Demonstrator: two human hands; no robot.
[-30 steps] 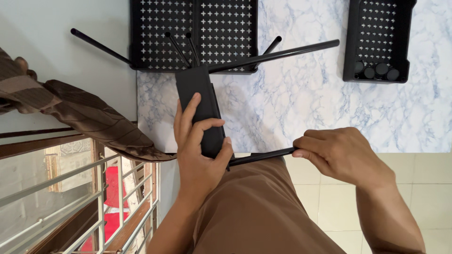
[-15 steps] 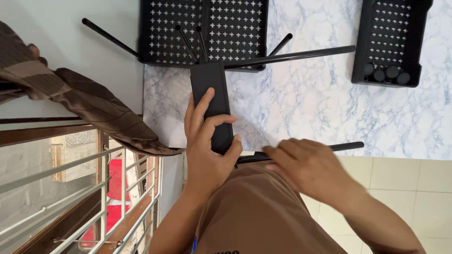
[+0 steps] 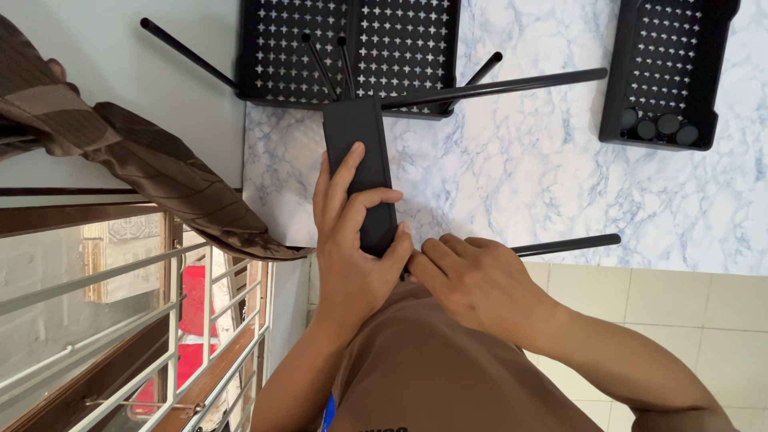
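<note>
Far left: brown patterned cloth [image 3: 152,172] draped over a ledge, with a metal window grille [image 3: 120,336] below it. Left hand [image 3: 352,240]: grip closed around the lower end of a flat black rectangular router body [image 3: 360,168], index finger lying along its face, thumb wrapped over the side. The body lies lengthwise on the white marble-patterned worktop [image 3: 512,176]; its far end touches a black perforated tray [image 3: 352,48] with thin antenna rods standing out of it. Right hand [image 3: 480,280]: just beside the left, fingertips pinched at the bottom edge of the body where a black antenna rod [image 3: 568,244] meets it; how tightly this grip holds the rod's end cannot be told, the joint is hidden by the fingers. The rod runs out to the right along the worktop edge. A longer black antenna [image 3: 496,86] slants from the body's top toward the right. Far right: second black perforated tray [image 3: 672,56] with small round black caps [image 3: 656,128] in its near end.
</note>
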